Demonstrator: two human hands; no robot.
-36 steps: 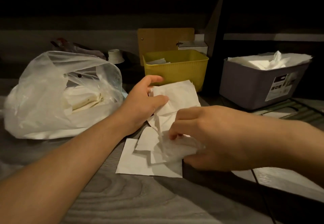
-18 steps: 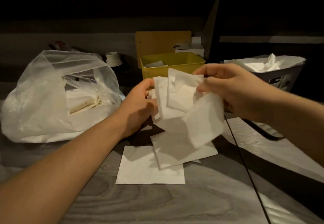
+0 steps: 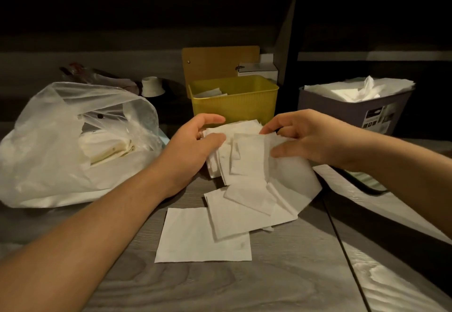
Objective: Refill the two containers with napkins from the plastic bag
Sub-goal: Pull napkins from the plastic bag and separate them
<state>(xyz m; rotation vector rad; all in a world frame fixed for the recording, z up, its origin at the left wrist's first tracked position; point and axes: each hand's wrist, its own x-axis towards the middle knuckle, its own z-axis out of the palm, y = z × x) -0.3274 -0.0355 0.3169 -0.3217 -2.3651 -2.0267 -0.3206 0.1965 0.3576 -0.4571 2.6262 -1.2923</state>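
Since half a second ago your two hands have dropped lower and drawn closer together, and the bunch of napkins (image 3: pixel 247 155) has come down with them, so its lower sheets now overlap the loose ones lying on the tabletop (image 3: pixel 281 284). Your right hand (image 3: pixel 308 138), which was pinching one sheet up high, now grips the right side of the bunch, thumb on the front and fingers curled over the top edge. Your left hand (image 3: pixel 193 145) holds the left side as before, thumb over the front, fingers behind.

The bunch is fanned, not squared: the sheets splay downward and to the right, the long axis running from the top edge between your hands toward the bottom right corner. It hangs just in front of the yellow bin (image 3: pixel 234 102). One flat napkin (image 3: pixel 193 238) lies square to you on the tabletop, with another stack overlapping its upper right corner.

The yellow bin is nearly empty, with only a scrap or two showing inside. The grey bin (image 3: pixel 349 106) at right is heaped with napkins. The bag (image 3: pixel 49 145) lies at left, with a pale stack inside blurred by the plastic. The objects behind the bag are too dark to make out, and your fingers behind the bunch are hidden.
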